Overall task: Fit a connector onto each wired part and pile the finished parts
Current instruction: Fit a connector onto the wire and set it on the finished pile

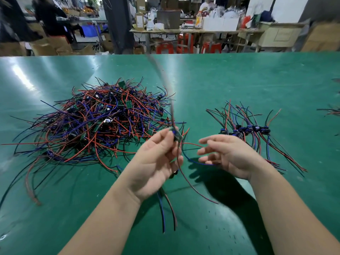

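Left hand (156, 159): fingers pinch a wired part (174, 134) just right of the tangled heap (97, 118), above the tabletop (220, 80). Right hand (226, 153): fingers loosely apart, gripping nothing visible. Finished pile (246, 129) lies farther right of the heap. Best to steady the trailing wires and seat the connector squarely.

We've got the left hand (156, 159) pinching one wired part (175, 134) at the fingertips. The part is motion-blurred, with wires trailing above and below it. Right hand (226, 155) is just beside it, fingers loosely spread. A blue wire (195, 161) loops over to them, contact unclear. Tangled heap (103, 118) of red, blue and black leads sits left on the green table (239, 80). Finished pile (237, 115), with dark connectors (256, 128) roughly in a row, lies right, well apart from the heap.
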{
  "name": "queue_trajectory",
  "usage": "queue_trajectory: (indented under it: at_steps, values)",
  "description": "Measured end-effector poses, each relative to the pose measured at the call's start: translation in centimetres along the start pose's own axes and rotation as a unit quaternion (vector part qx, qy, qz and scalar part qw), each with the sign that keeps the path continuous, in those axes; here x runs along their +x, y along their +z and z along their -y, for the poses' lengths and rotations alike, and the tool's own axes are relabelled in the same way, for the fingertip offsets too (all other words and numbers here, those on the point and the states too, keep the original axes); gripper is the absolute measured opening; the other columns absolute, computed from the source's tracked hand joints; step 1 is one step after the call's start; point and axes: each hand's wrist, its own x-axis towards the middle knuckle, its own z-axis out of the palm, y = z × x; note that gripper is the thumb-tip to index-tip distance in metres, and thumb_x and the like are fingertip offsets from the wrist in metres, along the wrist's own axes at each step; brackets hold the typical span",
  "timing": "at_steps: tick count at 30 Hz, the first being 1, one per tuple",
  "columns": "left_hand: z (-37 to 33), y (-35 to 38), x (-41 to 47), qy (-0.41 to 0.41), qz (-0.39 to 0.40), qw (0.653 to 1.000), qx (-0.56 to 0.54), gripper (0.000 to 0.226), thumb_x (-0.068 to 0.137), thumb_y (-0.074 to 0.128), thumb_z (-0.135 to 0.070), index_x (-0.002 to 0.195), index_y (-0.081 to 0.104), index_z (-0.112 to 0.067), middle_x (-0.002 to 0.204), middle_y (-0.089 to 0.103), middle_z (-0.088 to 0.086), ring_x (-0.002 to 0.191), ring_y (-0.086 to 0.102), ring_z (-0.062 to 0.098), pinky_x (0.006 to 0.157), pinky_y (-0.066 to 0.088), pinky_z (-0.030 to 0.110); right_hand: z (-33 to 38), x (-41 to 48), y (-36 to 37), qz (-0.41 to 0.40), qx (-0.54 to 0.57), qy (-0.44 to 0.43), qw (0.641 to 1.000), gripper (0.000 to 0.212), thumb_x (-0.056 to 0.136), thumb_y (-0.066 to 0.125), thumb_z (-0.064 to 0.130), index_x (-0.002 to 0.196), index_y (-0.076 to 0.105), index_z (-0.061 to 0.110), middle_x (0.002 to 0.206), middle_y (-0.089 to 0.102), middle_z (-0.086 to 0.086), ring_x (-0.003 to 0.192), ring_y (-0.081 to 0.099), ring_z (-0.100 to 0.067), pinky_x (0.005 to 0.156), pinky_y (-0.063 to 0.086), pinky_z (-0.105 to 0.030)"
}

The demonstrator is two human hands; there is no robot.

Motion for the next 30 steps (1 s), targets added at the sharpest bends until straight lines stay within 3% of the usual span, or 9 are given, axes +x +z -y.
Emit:
queue_trajectory:
  at_steps: [4,8,11,18,22,25,26,28,30]
  values:
    - [-0.9,-0.1,0.3,0.013,-0.042,0.994,-0.098,0.012,0.068,0.066,-0.029,0.068,0.071,-0.018,0.074,0.07,-0.005,0.067,0.067,0.008,0.067,0.056,0.025,-0.1,-1.0,1.0,0.123,-0.061,0.046,0.989,0.015,0.088,0.056,0.006,0.102,0.064,0.005,0.076,0.069,-0.013,0.054,0.065,-0.018,0.048,0.052,-0.022]
    - [-0.6,0.0,0.5,0.022,-0.059,0.994,-0.09,0.013,0.065,0.065,-0.027,0.064,0.073,-0.017,0.078,0.074,-0.004,0.068,0.069,0.007,0.068,0.054,0.022,-0.5,-1.3,2.3,0.179,-0.031,-0.037,0.983,0.04,0.069,0.07,0.005,0.108,0.069,0.012,0.079,0.064,-0.014,0.059,0.059,-0.017,0.055,0.047,-0.021]
    - [0.1,0.3,0.4,0.026,-0.053,0.996,-0.068,0.025,0.057,0.071,-0.029,0.081,0.065,-0.023,0.081,0.073,-0.005,0.065,0.067,0.007,0.065,0.053,0.022,-1.0,-1.0,4.0,0.175,0.062,-0.121,0.975,0.049,0.059,0.081,0.005,0.106,0.074,0.018,0.075,0.06,-0.006,0.057,0.051,-0.011,0.054,0.04,-0.018]
    - [2.4,0.9,0.3,0.139,-0.066,0.974,0.169,0.015,0.06,0.076,-0.029,0.069,0.066,-0.021,0.064,0.061,-0.008,0.057,0.05,0.005,0.061,0.04,0.02,-1.3,-0.7,5.2,0.095,0.24,-0.155,0.954,0.027,0.059,0.074,0.023,0.085,0.079,0.016,0.065,0.063,0.001,0.051,0.053,-0.005,0.055,0.047,-0.013]
    - [2.6,0.2,0.1,0.208,-0.038,0.928,0.307,0.016,0.072,0.077,-0.018,0.085,0.069,-0.024,0.077,0.069,-0.007,0.066,0.056,0.005,0.065,0.045,0.015,-0.5,-0.8,4.6,0.045,0.267,-0.129,0.954,0.015,0.066,0.065,0.023,0.069,0.078,0.017,0.063,0.065,0.002,0.054,0.058,-0.005,0.058,0.048,-0.015]
    - [1.7,0.1,0.6,0.302,-0.049,0.82,0.484,0.031,0.086,0.065,-0.01,0.112,0.068,-0.025,0.086,0.068,-0.009,0.077,0.061,-0.001,0.072,0.044,0.01,-0.1,-1.0,4.1,0.047,0.301,-0.12,0.945,0.013,0.058,0.074,0.023,0.066,0.077,0.014,0.064,0.064,-0.002,0.049,0.056,-0.006,0.049,0.047,-0.015]
    - [1.4,0.2,0.9,0.301,-0.065,0.81,0.499,0.031,0.089,0.062,-0.009,0.118,0.065,-0.018,0.08,0.068,-0.009,0.074,0.062,-0.002,0.07,0.043,0.007,-0.1,-1.0,3.9,0.065,0.308,-0.121,0.941,0.02,0.051,0.08,0.022,0.068,0.077,0.013,0.065,0.065,-0.003,0.049,0.058,-0.007,0.048,0.048,-0.016]
    - [1.5,0.5,1.0,0.296,-0.102,0.835,0.452,0.026,0.09,0.059,-0.017,0.113,0.068,-0.027,0.068,0.068,-0.006,0.065,0.064,0.002,0.068,0.046,0.01,-0.1,-1.2,3.6,0.093,0.29,-0.12,0.945,0.038,0.039,0.093,0.021,0.073,0.078,0.013,0.068,0.067,-0.002,0.051,0.06,-0.007,0.048,0.049,-0.017]
    - [2.1,0.5,0.8,0.253,-0.101,0.89,0.366,0.019,0.087,0.056,-0.038,0.09,0.074,-0.033,0.069,0.07,-0.002,0.061,0.065,0.009,0.065,0.05,0.019,-0.2,-1.2,3.4,0.107,0.245,-0.121,0.956,0.034,0.045,0.091,0.022,0.076,0.078,0.014,0.067,0.066,0.0,0.054,0.06,-0.005,0.05,0.05,-0.015]
